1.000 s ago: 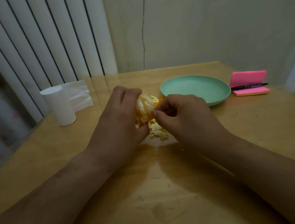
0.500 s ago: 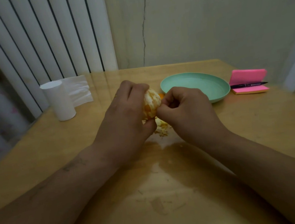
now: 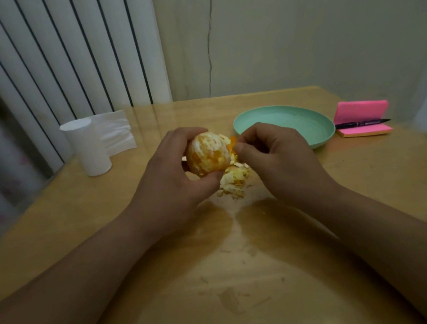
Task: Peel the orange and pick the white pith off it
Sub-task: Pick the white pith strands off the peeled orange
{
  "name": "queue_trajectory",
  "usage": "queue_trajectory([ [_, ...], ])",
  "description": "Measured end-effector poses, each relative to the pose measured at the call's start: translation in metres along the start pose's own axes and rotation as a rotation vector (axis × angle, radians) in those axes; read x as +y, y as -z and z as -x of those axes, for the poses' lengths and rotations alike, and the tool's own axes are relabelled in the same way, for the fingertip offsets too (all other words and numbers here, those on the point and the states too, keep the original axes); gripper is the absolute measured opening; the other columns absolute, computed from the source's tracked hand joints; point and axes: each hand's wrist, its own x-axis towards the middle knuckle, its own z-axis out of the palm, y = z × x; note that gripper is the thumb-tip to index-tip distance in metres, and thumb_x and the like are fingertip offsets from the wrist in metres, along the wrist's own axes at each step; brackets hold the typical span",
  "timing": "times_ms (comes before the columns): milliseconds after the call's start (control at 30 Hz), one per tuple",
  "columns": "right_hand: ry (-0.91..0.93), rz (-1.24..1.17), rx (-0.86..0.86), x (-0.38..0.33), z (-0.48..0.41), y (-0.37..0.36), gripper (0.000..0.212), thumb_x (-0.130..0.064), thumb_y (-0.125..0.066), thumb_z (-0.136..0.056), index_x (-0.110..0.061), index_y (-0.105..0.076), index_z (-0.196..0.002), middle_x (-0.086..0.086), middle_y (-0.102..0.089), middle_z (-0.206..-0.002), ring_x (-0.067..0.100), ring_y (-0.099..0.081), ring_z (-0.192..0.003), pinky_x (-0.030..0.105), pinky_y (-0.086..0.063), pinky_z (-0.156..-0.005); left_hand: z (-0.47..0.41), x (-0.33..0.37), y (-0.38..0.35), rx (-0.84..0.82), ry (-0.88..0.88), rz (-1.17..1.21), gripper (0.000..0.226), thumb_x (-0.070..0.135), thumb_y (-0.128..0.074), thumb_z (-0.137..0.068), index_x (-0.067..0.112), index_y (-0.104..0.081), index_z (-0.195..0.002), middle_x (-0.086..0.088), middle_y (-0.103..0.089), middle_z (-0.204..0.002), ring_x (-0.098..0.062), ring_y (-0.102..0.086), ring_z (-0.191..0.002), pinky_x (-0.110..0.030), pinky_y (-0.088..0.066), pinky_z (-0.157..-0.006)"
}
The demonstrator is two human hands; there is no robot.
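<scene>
Held just above pale wooden table (image 3: pixel 243 275), over heap of torn peel scraps (image 3: pixel 235 182): mostly peeled round orange (image 3: pixel 207 153), white-patched. Likely light, soft, slick with juice; best cupped loosely round the sides. Left hand (image 3: pixel 173 183) grip wrapped round fruit, thumb underneath. Right hand (image 3: pixel 274 156) grip curled, pinching small scrap (image 3: pixel 233 141) at fruit's right edge.

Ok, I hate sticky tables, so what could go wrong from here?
The left hand grips the peeled orange while the right hand pinches at its pith; a hard squeeze or tug could burst a segment and drip juice on the table. The peel pile lies on the table, not in the plate, so scraps may scatter.
</scene>
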Motion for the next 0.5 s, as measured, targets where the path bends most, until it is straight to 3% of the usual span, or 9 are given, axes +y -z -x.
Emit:
queue_trajectory([
  [100, 0.033, 0.033, -0.075, -0.002, 0.003, -0.003, 0.019, -0.017, -0.059, -0.104, -0.027, -0.074, -0.109, -0.012, -0.073, -0.088, 0.007, -0.068, -0.085, 0.038, -0.058, -0.077, -0.001, -0.004, 0.002, -0.063, 0.095, 0.097, 0.063, 0.034, -0.084, -0.085, 0.032, -0.056, -0.141, 0.012, -0.062, -0.127, -0.006, -0.065, -0.112, -0.023, -0.061, -0.089],
  [233, 0.063, 0.106, -0.087, -0.003, 0.004, -0.004, 0.012, -0.031, -0.061, -0.105, -0.029, -0.07, -0.097, -0.009, -0.069, -0.081, 0.011, -0.063, -0.077, 0.044, -0.054, -0.071, -0.002, -0.008, 0.003, -0.099, 0.157, 0.165, 0.058, 0.031, -0.084, -0.085, 0.033, -0.057, -0.137, 0.016, -0.065, -0.121, -0.002, -0.067, -0.108, -0.022, -0.061, -0.086],
  [367, 0.091, 0.155, -0.081, -0.005, 0.002, 0.0, 0.016, -0.015, -0.066, -0.098, -0.028, -0.069, -0.106, -0.015, -0.068, -0.092, 0.006, -0.063, -0.087, 0.036, -0.057, -0.076, -0.003, -0.011, 0.003, -0.109, 0.169, 0.155, 0.06, 0.032, -0.084, -0.086, 0.035, -0.056, -0.139, 0.018, -0.063, -0.124, 0.0, -0.065, -0.109, -0.02, -0.06, -0.086],
  [500, 0.147, 0.169, -0.124, -0.008, 0.004, -0.001, 0.007, -0.033, -0.069, -0.1, -0.031, -0.069, -0.107, -0.019, -0.066, -0.093, 0.002, -0.063, -0.09, 0.023, -0.053, -0.072, -0.002, -0.012, 0.003, -0.136, 0.145, 0.137, 0.063, 0.03, -0.083, -0.086, 0.035, -0.054, -0.142, 0.014, -0.061, -0.127, -0.004, -0.065, -0.111, -0.023, -0.061, -0.089],
])
